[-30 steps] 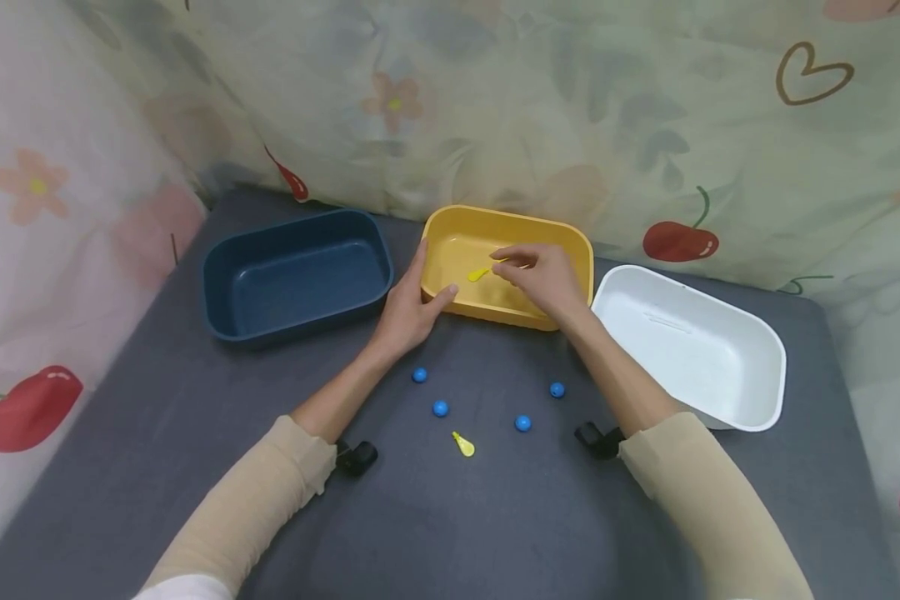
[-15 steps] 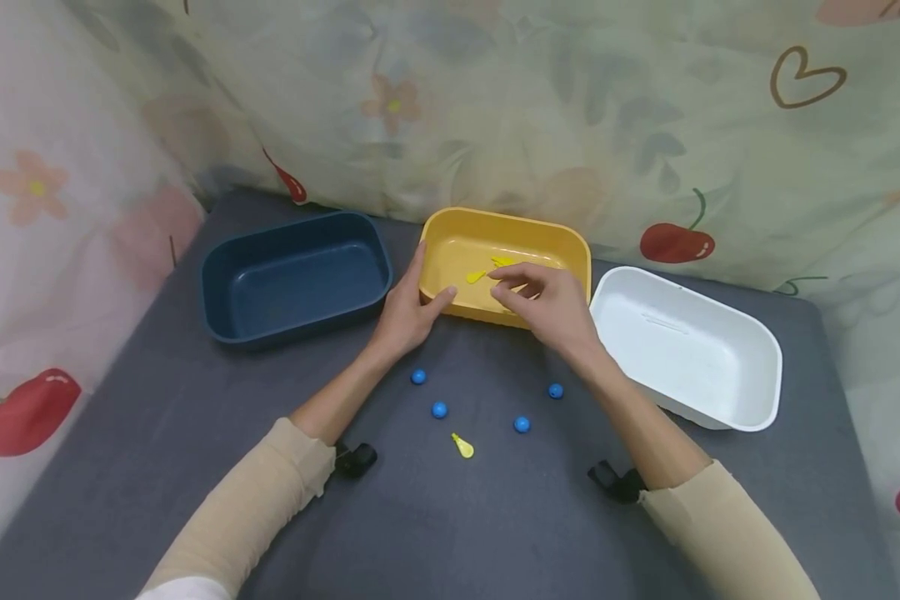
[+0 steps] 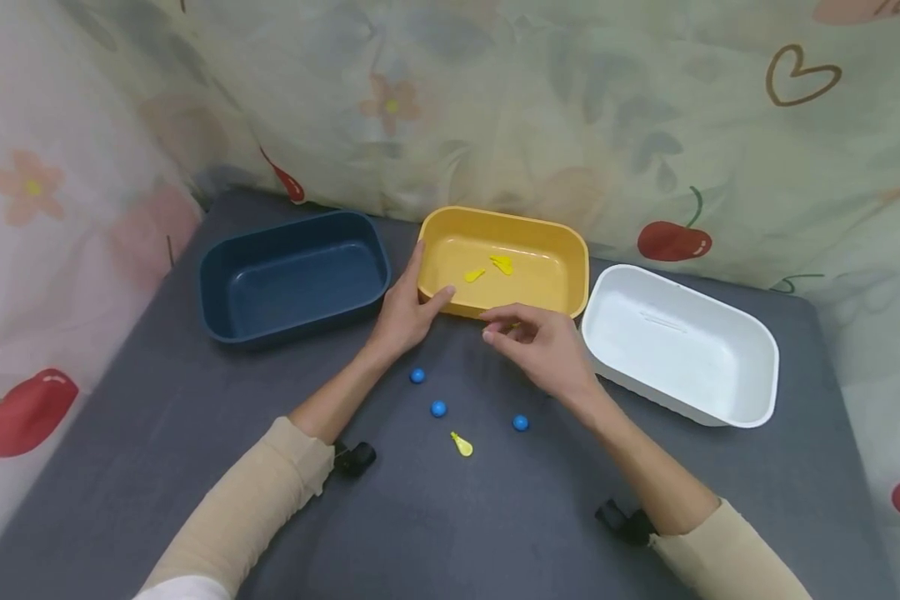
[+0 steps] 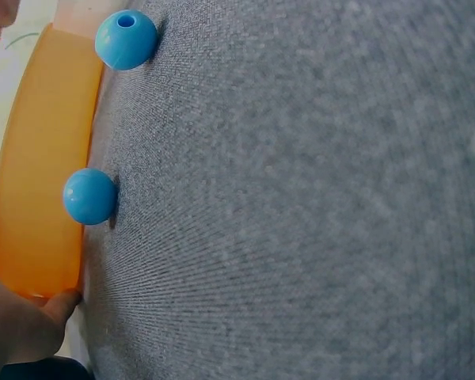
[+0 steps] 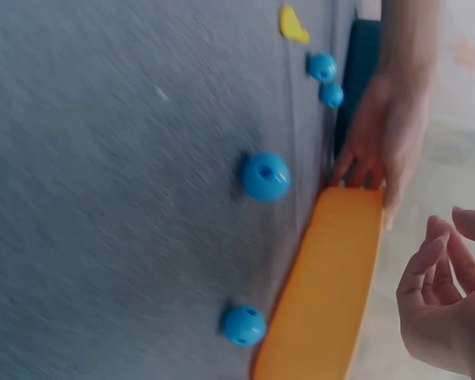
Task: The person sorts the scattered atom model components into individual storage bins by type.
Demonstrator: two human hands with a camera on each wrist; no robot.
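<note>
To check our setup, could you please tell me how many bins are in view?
3: the dark blue bin at left, the yellow bin in the middle, the white bin at right.

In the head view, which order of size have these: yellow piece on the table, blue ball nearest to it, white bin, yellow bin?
1. White bin
2. Yellow bin, partly covered
3. Yellow piece
4. Blue ball, only a little smaller
</note>
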